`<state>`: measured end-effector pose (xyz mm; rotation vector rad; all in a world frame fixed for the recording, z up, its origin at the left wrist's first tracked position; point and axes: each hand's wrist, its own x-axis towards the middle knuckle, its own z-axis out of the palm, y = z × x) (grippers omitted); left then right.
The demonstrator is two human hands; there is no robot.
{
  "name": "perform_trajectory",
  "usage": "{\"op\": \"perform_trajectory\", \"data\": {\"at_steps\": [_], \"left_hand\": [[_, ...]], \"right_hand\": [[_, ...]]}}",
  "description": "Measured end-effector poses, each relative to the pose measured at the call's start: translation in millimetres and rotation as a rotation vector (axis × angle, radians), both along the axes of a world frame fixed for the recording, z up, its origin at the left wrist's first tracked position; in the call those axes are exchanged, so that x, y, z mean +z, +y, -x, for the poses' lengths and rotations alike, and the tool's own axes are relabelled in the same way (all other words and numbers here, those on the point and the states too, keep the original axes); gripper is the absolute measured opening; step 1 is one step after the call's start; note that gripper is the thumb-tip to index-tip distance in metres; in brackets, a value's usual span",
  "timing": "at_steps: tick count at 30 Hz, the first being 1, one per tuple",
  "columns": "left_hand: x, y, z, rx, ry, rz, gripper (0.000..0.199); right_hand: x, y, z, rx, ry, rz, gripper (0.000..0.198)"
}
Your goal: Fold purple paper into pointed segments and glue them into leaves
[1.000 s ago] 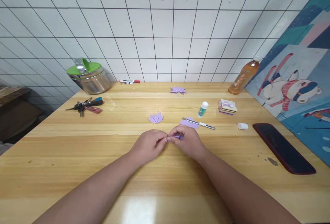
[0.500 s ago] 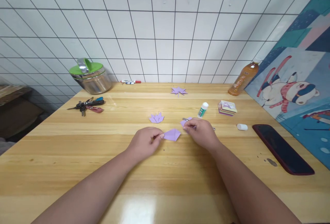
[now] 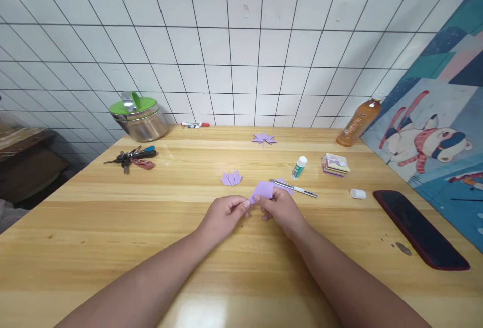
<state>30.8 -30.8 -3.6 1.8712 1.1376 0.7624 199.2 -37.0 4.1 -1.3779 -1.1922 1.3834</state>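
Observation:
Both hands hold one folded piece of purple paper (image 3: 262,189) just above the table. The fingertips of my left hand (image 3: 226,215) pinch its left tip. On its right side, the thumb and fingers of my right hand (image 3: 285,210) grip the sheet. A silver utility knife (image 3: 293,187) lies beyond my right hand, across another piece of purple paper (image 3: 286,184). To the left of these, a fan-shaped purple paper piece (image 3: 231,178) rests on the wood. Farther back lies a purple paper leaf (image 3: 264,139) with a stem.
A glue stick (image 3: 299,167), a stack of small paper (image 3: 335,164), a white cap (image 3: 357,193) and a phone (image 3: 420,230) are on the right. A tea bottle (image 3: 358,121) leans at the back right. Keys (image 3: 132,157), a marker (image 3: 195,125) and a green-lidded steel pot (image 3: 139,116) are at left.
My right hand has left the knife and moved left to grip the folded purple paper. That paper has risen and turned between both hands. The camera view has shifted slightly.

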Motion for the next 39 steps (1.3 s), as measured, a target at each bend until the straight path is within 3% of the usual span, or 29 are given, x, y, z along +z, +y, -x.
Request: {"op": "perform_trajectory", "data": {"at_steps": [8, 14, 18, 27, 35, 39], "left_hand": [[5.2, 2.5, 1.8, 0.003, -0.034, 0.051, 0.026], [-1.6, 7.5, 8.3, 0.086, -0.08, 0.024, 0.025], [-4.7, 10.4, 7.8, 0.133, -0.101, 0.07, 0.026], [5.3, 1.5, 0.6, 0.052, -0.146, 0.085, 0.03], [-1.3, 4.0, 5.9, -0.032, -0.234, 0.198, 0.029], [-1.6, 3.6, 4.8, -0.044, -0.202, 0.155, 0.033]], "right_hand": [[-2.1, 0.7, -3.2, -0.036, 0.032, -0.024, 0.022], [-4.5, 5.3, -14.7, -0.208, 0.155, -0.007, 0.027], [-2.6, 3.7, -14.8, -0.178, 0.14, -0.026, 0.026], [-2.5, 0.1, -2.6, -0.084, 0.029, -0.059, 0.025], [-3.2, -1.3, -2.8, 0.06, -0.125, -0.126, 0.025], [-4.7, -0.8, -4.9, 0.087, -0.107, -0.113, 0.026]]}}
